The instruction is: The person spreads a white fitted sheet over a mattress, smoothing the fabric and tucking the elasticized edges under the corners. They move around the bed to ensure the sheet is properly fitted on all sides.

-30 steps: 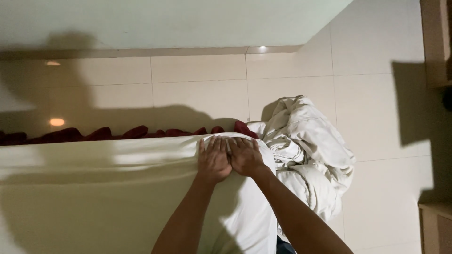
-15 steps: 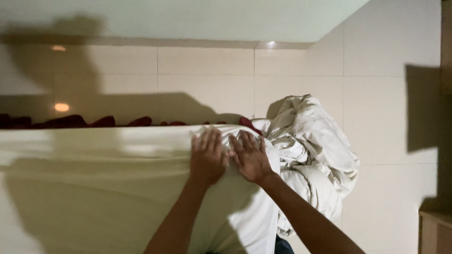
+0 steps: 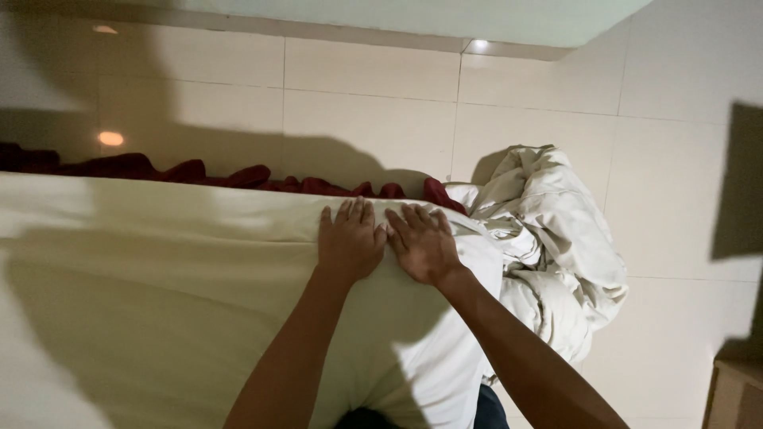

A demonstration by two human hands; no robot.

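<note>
My left hand (image 3: 350, 238) and my right hand (image 3: 423, 242) lie flat, side by side, palms down with fingers spread on a cream sheet (image 3: 159, 294) stretched over a mattress. Both press near the far edge of the bed, by its corner. Neither hand grips anything. A dark red cloth (image 3: 238, 176) shows in folds just beyond the sheet's far edge. A crumpled off-white blanket (image 3: 548, 238) is heaped against the bed's right corner, close to my right hand.
Glossy cream floor tiles (image 3: 373, 119) lie beyond the bed and to the right. A pale wall base (image 3: 445, 20) runs along the top. A wooden furniture corner (image 3: 735, 393) sits at the bottom right.
My hands went from closed fists bunched on the sheet edge to flat open palms, and the view shifted slightly closer to the bed edge.
</note>
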